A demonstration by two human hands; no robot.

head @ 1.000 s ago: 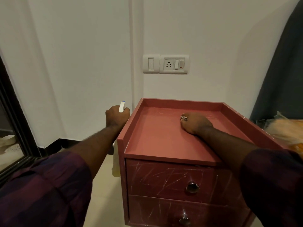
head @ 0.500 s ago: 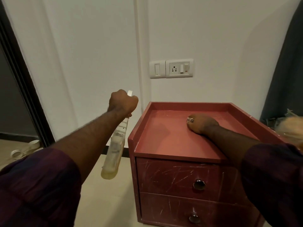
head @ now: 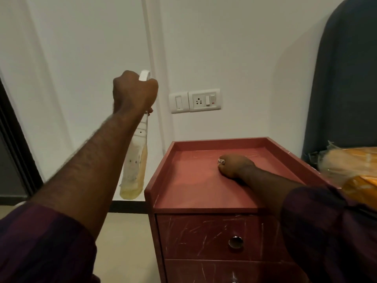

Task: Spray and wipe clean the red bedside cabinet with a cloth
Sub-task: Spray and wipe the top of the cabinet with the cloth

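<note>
Left hand (head: 134, 92): clenched round the neck of the spray bottle (head: 134, 166), held high in front of the wall.
Spray bottle: hangs tilted below the fist, with yellowish liquid at its base and its white head showing above the knuckles.
Red bedside cabinet (head: 183, 180): down and to the right of the grip, its left front corner near the bottle's base, not touching.
Right hand (head: 234, 166): rests on the cabinet top with fingers curled under; whether it holds anything cannot be told.

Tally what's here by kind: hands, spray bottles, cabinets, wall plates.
Hands: 2, left hand and right hand
Clear plastic spray bottle, yellowish liquid: 1
Red wooden bedside cabinet: 1
White wall switch plates: 2
Total: 6
</note>
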